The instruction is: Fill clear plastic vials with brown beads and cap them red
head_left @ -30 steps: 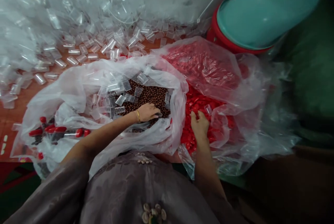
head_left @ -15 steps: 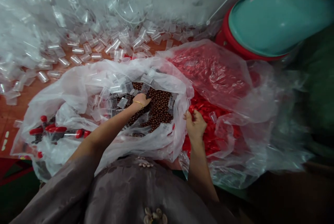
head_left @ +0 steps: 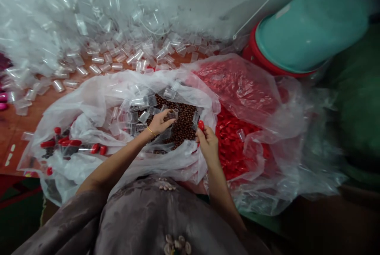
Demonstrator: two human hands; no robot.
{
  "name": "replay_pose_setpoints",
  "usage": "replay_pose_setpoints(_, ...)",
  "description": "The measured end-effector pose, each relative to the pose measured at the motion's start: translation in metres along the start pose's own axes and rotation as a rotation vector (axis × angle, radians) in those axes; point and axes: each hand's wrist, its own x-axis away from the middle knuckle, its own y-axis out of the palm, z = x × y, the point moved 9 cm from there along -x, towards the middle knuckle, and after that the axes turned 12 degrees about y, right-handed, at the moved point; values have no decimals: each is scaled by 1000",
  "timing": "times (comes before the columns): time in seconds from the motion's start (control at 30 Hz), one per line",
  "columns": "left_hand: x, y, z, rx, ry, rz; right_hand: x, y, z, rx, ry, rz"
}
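Note:
My left hand [head_left: 160, 122] is closed around a small clear plastic tube [head_left: 173, 115] with some brown balls inside, held just above the heap of brown balls [head_left: 184, 122]. Between the thumb and fingers of my right hand [head_left: 208, 141] is a red cap [head_left: 201, 125], at the right rim of the white plastic bag [head_left: 208, 106]. That bag holds the brown balls and several loose clear tubes [head_left: 138, 102]. To the right of my right hand lies a pile of red caps [head_left: 233, 140] in another bag, one clear tube [head_left: 240, 135] on top.
Filled tubes with red caps [head_left: 69, 144] lie on the bag at left. Many clear tubes [head_left: 97, 60] cover the back of the orange table [head_left: 18, 128]. A teal tub [head_left: 308, 29] rests on a red one [head_left: 252, 51] at the back right.
My left hand has lifted out of the brown balls, showing a clear tube in its grip. My right hand has moved left with the red cap, closer to the left hand.

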Motion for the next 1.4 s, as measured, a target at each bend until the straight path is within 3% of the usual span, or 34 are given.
replay_pose_setpoints(0.2,23,3,21,-13,-4,-151,7,34,-18,-218,54,-193)
replay_pose_setpoints(0.33,32,11,41,-65,106,-315,8,43,-27,-337,101,-268)
replay_pose_setpoints(0.47,34,13,51,-17,135,-327,14,47,-26,-354,150,-323)
replay_pose_setpoints(0.67,37,24,58,55,40,-364,30,51,-16,-535,349,-443)
replay_pose_setpoints(0.8,41,34,62,168,-21,-391,27,51,-9,-646,440,-494)
replay_pose_setpoints(0.9,46,41,62,173,-25,-431,17,45,-11,-686,365,-432)
replay_pose_setpoints(1.03,53,52,56,258,-75,-440,15,36,-27,-706,138,-259)
replay_pose_setpoints(1.27,53,62,44,754,-348,-208,39,52,-33,-673,-17,-244)
replay_pose_setpoints(1.4,51,61,52,877,-379,-215,51,41,-40,-499,-204,-223)
